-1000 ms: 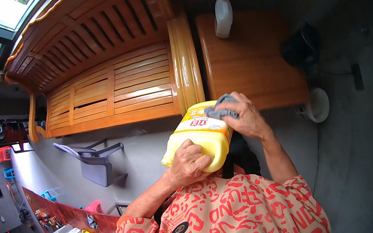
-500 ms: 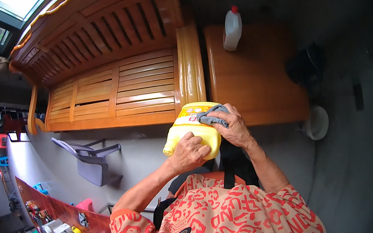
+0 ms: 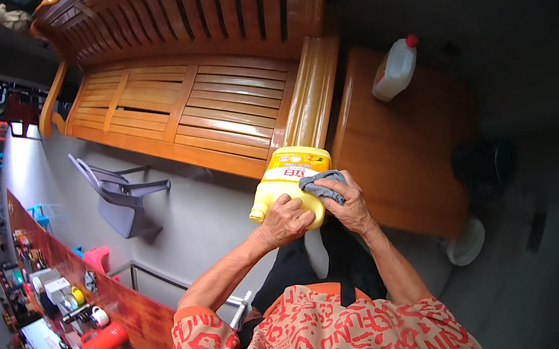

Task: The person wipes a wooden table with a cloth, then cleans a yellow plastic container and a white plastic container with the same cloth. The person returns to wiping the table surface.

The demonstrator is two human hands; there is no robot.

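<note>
Since earlier frame: yellow jug (image 3: 290,186) tipped further, capped end now toward lower left; view shifted, wooden bench (image 3: 190,93) fills upper frame. Left hand (image 3: 285,220) closed around jug's lower end near cap. Right hand (image 3: 347,202) clamped on jug side, pressing grey cloth (image 3: 323,185) against it. Jug held in air in front of torso, above floor, near bench armrest. White jug with red cap (image 3: 394,70) upright on wooden counter (image 3: 404,155), well apart from hands
</note>
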